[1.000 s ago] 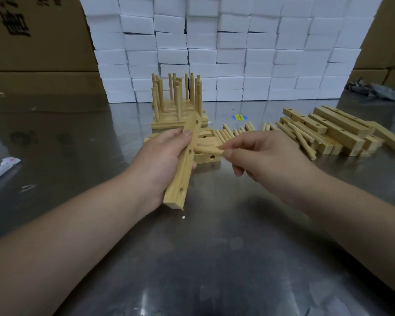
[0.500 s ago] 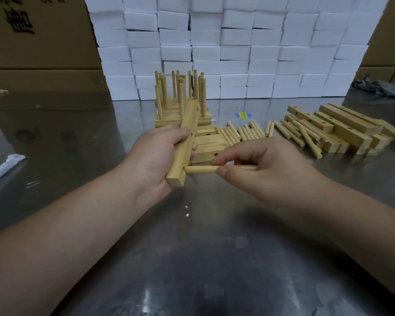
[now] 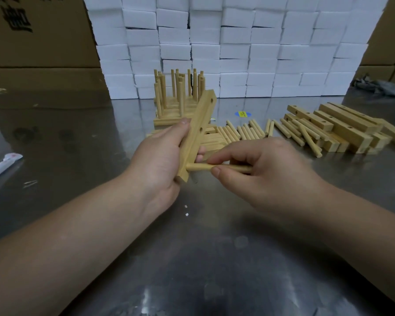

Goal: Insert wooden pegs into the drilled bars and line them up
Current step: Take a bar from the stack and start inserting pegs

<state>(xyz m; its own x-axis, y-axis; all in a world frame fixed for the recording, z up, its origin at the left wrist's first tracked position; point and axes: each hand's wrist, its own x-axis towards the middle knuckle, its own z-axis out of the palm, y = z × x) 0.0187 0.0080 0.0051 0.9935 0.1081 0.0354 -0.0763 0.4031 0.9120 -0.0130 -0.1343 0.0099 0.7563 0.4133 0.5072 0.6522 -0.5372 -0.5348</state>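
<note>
My left hand grips a drilled wooden bar, tilted with its far end up; two empty holes show on its face. My right hand pinches a wooden peg lying level, its left tip in the hole near the bar's near end. Behind stands a group of finished bars with upright pegs. Loose pegs lie in a row beyond my hands. A pile of undrilled-side-up bars and pegs sits at the right.
The work surface is a shiny metal table. A wall of white foam blocks stands at the back, with cardboard boxes on the left. A white wrapper lies at the left edge. A blue-yellow sticker marks the table.
The peg moved from the bar's middle hole area down to the hole near the near end and now sits in it. The bar's far end has tilted a little to the right.
</note>
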